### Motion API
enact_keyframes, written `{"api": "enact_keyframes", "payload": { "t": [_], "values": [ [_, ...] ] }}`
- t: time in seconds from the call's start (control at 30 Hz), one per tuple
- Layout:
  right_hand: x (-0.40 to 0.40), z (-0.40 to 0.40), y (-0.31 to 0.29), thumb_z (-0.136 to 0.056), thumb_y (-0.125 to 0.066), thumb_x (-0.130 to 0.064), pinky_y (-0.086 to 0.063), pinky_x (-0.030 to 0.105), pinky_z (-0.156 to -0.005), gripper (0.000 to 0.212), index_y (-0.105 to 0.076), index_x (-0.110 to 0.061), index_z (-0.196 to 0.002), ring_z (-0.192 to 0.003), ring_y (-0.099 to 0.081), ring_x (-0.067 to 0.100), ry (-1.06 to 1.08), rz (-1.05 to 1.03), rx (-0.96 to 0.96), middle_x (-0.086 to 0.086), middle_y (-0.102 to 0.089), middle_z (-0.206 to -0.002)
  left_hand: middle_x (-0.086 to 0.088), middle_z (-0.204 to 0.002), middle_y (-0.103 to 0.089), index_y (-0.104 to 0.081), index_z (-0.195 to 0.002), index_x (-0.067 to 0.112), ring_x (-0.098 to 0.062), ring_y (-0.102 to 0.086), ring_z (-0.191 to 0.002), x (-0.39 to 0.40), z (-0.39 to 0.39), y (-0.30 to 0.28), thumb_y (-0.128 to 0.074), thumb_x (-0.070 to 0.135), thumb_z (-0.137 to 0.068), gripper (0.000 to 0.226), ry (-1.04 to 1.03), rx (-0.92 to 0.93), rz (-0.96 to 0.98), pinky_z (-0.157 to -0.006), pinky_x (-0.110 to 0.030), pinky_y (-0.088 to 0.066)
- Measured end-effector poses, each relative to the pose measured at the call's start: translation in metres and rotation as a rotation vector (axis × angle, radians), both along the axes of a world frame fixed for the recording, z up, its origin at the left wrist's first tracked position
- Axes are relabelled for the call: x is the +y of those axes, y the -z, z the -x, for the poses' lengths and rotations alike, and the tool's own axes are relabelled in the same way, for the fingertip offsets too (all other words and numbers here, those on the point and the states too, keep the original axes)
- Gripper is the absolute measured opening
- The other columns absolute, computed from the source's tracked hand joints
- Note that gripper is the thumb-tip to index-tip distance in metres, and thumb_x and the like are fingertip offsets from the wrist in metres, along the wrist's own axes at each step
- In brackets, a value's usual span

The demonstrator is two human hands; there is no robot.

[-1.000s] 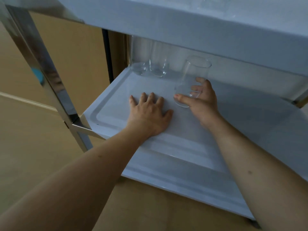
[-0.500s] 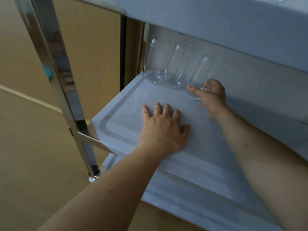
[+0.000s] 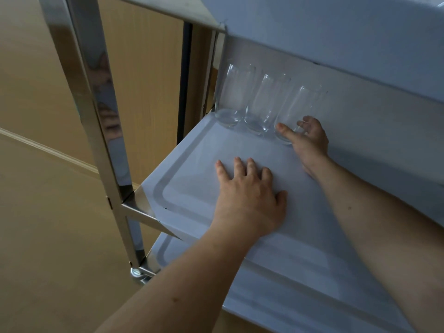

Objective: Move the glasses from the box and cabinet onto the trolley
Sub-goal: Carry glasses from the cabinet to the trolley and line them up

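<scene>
Three clear glasses stand in a row at the back left of the trolley's middle shelf [image 3: 182, 188]: a left glass [image 3: 234, 94], a middle glass [image 3: 266, 104] and a right glass [image 3: 300, 109]. My right hand [image 3: 307, 140] grips the base of the right glass, thumb in front and fingers behind it. This glass stands on the shelf close beside the middle one. My left hand [image 3: 249, 198] lies flat on the shelf with fingers spread, nearer to me than the glasses.
The trolley has a shiny metal post [image 3: 96, 111] at the left, an upper shelf [image 3: 336, 32] close overhead and a lower shelf [image 3: 300, 296] below. Wooden floor [image 3: 48, 236] and a wooden panel [image 3: 149, 92] lie to the left.
My right hand has carried the glass from mid-shelf to the back and set it next to the other two. My left hand stays flat on the shelf.
</scene>
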State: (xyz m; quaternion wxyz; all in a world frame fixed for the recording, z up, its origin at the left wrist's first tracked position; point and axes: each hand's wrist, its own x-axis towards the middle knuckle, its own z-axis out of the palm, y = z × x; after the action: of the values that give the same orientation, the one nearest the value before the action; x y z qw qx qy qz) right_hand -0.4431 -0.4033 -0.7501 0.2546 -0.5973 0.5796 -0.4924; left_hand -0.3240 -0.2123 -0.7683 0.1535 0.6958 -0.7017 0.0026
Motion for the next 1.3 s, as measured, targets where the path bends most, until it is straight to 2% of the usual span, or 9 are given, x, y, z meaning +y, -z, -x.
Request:
{"api": "enact_keyframes", "payload": {
  "t": [0.27, 0.4, 0.53, 0.63, 0.73, 1.07, 1.17, 1.23, 1.3],
  "values": [
    [-0.007, 0.000, 0.004, -0.067, -0.086, -0.062, -0.041, 0.018, -0.093, 0.102, -0.042, -0.023, -0.151, -0.104, -0.056, 0.004, 0.005, -0.014, 0.055, -0.014, -0.059, -0.121, -0.020, -0.162, -0.024, -0.037, -0.149, 0.015, -0.043, -0.010, -0.151, -0.004, 0.001, 0.001, -0.022, 0.061, -0.100, 0.069, 0.002, 0.000, -0.017, -0.114, -0.074, 0.002],
    [-0.006, -0.001, 0.004, -0.065, -0.088, -0.059, -0.044, 0.019, -0.095, 0.110, -0.037, -0.018, -0.153, -0.106, -0.059, 0.006, 0.007, -0.044, 0.062, -0.010, -0.057, -0.123, -0.018, -0.159, -0.027, -0.040, -0.145, 0.016, -0.042, -0.014, -0.150, -0.003, 0.000, 0.000, -0.024, 0.061, -0.099, 0.066, 0.001, 0.006, -0.023, -0.114, -0.073, 0.000],
    [0.001, 0.002, 0.004, -0.062, -0.094, -0.050, -0.047, 0.021, -0.097, 0.106, -0.041, -0.019, -0.149, -0.108, -0.061, 0.009, 0.044, -0.019, 0.049, -0.003, -0.061, -0.131, -0.017, -0.155, -0.033, -0.044, -0.140, 0.017, -0.041, -0.019, -0.147, -0.002, -0.001, 0.000, -0.025, 0.061, -0.098, 0.063, 0.006, 0.014, -0.014, -0.113, -0.073, -0.004],
    [0.013, 0.008, 0.004, -0.063, -0.093, -0.050, -0.047, 0.024, -0.099, 0.106, -0.040, -0.020, -0.150, -0.120, -0.059, 0.016, 0.063, -0.042, 0.085, 0.001, -0.057, -0.139, -0.015, -0.152, -0.036, -0.046, -0.137, 0.018, -0.040, -0.022, -0.145, -0.002, -0.003, 0.000, -0.025, 0.061, -0.097, 0.062, 0.008, 0.008, 0.004, -0.112, -0.073, -0.006],
    [0.032, 0.018, 0.008, -0.066, -0.092, -0.048, -0.046, 0.033, -0.107, 0.101, -0.040, -0.020, -0.149, -0.126, -0.056, 0.020, 0.055, -0.053, 0.152, 0.005, -0.055, -0.143, -0.015, -0.153, -0.036, -0.045, -0.139, 0.019, -0.041, -0.022, -0.146, -0.004, -0.002, 0.001, -0.025, 0.061, -0.097, 0.063, 0.005, -0.013, -0.009, -0.113, -0.073, -0.007],
    [0.150, 0.069, 0.011, -0.073, -0.090, -0.035, -0.041, 0.038, -0.114, 0.085, -0.049, -0.011, -0.144, -0.133, -0.055, 0.022, -0.017, -0.107, 0.255, 0.010, -0.057, -0.144, -0.013, -0.157, -0.034, -0.040, -0.146, 0.021, -0.037, -0.023, -0.147, -0.001, -0.001, -0.009, -0.027, 0.063, -0.098, 0.065, 0.019, -0.034, -0.096, -0.115, -0.069, -0.011],
    [0.183, 0.085, 0.006, -0.077, -0.087, -0.035, -0.039, 0.034, -0.114, 0.079, -0.052, -0.010, -0.144, -0.133, -0.054, 0.023, -0.035, -0.121, 0.338, 0.009, -0.058, -0.144, -0.009, -0.136, -0.054, -0.057, -0.125, 0.019, -0.036, -0.042, -0.133, 0.003, -0.005, -0.017, -0.036, 0.055, -0.098, 0.049, 0.055, -0.025, -0.043, -0.111, -0.058, -0.026],
    [0.204, 0.093, 0.002, -0.080, -0.084, -0.038, -0.035, 0.028, -0.112, 0.076, -0.051, -0.013, -0.145, -0.135, -0.052, 0.023, -0.049, -0.158, 0.389, 0.007, -0.056, -0.146, -0.010, -0.116, -0.065, -0.065, -0.109, 0.013, -0.036, -0.055, -0.117, 0.011, -0.004, -0.019, -0.046, 0.038, -0.097, 0.034, 0.142, 0.019, 0.054, -0.098, -0.045, -0.040],
    [0.224, 0.098, -0.002, -0.083, -0.082, -0.039, -0.033, 0.027, -0.111, 0.075, -0.051, -0.013, -0.146, -0.136, -0.050, 0.025, -0.070, -0.191, 0.424, 0.009, -0.055, -0.147, -0.015, -0.113, -0.069, -0.070, -0.109, 0.007, -0.039, -0.060, -0.112, 0.026, 0.004, -0.023, -0.053, 0.029, -0.094, 0.032, 0.184, 0.060, 0.092, -0.094, -0.044, -0.047]
  ]
}}
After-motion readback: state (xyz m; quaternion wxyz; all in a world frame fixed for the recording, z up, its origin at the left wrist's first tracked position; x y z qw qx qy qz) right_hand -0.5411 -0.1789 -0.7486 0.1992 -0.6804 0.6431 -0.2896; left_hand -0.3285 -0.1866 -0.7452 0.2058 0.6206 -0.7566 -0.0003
